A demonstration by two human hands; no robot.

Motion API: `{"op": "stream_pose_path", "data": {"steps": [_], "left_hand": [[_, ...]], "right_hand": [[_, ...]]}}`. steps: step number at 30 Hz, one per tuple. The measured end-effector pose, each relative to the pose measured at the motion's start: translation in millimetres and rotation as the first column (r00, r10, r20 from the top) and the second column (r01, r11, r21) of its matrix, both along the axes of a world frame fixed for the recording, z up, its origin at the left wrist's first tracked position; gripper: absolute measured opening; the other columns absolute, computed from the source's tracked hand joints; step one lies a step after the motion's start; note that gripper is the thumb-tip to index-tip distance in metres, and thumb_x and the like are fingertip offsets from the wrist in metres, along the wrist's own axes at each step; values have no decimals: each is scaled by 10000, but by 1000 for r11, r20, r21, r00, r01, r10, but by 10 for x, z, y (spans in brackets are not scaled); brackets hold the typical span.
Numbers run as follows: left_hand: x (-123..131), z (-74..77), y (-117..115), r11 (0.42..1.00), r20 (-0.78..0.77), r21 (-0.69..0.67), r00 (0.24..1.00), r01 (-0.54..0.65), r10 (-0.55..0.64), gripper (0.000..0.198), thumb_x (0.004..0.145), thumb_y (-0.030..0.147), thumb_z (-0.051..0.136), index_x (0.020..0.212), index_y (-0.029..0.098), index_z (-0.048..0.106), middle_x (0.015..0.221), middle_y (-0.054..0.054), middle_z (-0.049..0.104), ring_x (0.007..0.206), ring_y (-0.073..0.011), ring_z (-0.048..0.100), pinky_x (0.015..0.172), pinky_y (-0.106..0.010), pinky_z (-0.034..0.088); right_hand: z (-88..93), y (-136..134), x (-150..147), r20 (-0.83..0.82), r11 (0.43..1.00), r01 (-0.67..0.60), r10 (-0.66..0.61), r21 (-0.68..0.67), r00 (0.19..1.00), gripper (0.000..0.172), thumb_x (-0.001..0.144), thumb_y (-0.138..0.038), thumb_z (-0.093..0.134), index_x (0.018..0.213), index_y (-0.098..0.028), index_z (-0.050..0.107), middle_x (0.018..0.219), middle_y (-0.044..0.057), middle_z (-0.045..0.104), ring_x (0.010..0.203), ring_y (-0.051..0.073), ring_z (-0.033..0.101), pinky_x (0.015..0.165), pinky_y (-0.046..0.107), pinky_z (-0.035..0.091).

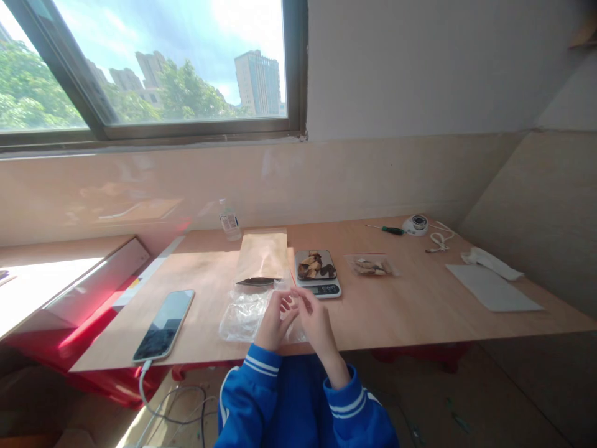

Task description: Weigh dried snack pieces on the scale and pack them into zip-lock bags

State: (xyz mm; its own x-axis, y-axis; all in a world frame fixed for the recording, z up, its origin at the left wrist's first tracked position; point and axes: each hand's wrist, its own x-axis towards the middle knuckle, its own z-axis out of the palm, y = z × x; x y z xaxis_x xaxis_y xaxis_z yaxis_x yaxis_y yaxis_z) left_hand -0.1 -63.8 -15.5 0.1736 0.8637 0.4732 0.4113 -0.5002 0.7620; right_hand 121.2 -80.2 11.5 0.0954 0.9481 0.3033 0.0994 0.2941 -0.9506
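Blue sleeves (pixel 252 392); left hand (pixel 272 322), right hand (pixel 319 325), both pinching clear bag (pixel 241 318) left of scale (pixel 335 291); dried pieces (pixel 310 267) already atop; filled packet (pixel 373 267) rightward.

Forward, downward head view over table (pixel 401 311)

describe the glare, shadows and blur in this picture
Head view: the window is very bright, and the side table at left glares white; head view: glints cover the clear plastic bag, the lower right corner sits in shadow, and the scale display is too soft to read surely.
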Motion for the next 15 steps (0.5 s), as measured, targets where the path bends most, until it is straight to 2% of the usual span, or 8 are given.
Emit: {"op": "stream_pose_path", "data": {"steps": [4,7,9,12,13,15], "left_hand": [[146,34,92,995,-48,97,999,-4,9,102,870,286,498,885,190,530,757,1,508,666,-109,500,614,-250,430],[213,84,173,988,-9,153,1000,0,2,148,873,282,481,763,185,502,674,20,484,599,-93,481,567,-225,406],[225,83,233,975,82,194,992,-111,97,177,865,293,482,722,189,470,631,31,463,568,-90,466,550,-220,399],[215,17,304,910,252,175,911,-375,327,187,861,313,452,713,199,440,628,30,458,570,-98,457,564,-232,408],[211,-15,317,896,273,151,889,-417,368,186,860,320,439,716,202,437,638,26,463,577,-102,456,570,-236,410],[208,-76,323,909,247,109,897,-402,367,188,857,332,421,721,205,442,653,19,473,593,-110,457,579,-243,410]], "right_hand": [[37,5,99,-45,999,55,-55,1,998,265,865,-308,461,1006,-179,646,978,78,700,881,212,669,771,324,554],[34,23,182,-29,990,139,-138,16,990,243,847,-302,475,935,-169,659,926,84,708,843,214,673,724,311,556],[-2,44,265,0,981,193,-193,-2,981,235,843,-296,465,914,-167,649,896,86,708,729,199,675,646,299,552],[-75,62,403,35,955,296,-295,-29,955,212,846,-306,449,901,-174,605,867,91,702,609,185,654,530,287,523],[-93,63,438,53,946,324,-323,-19,945,199,848,-312,452,903,-179,589,865,92,700,634,192,658,540,289,522],[-109,70,482,92,935,355,-355,16,931,190,861,-323,450,927,-187,566,884,96,695,731,204,664,605,298,529]]}}
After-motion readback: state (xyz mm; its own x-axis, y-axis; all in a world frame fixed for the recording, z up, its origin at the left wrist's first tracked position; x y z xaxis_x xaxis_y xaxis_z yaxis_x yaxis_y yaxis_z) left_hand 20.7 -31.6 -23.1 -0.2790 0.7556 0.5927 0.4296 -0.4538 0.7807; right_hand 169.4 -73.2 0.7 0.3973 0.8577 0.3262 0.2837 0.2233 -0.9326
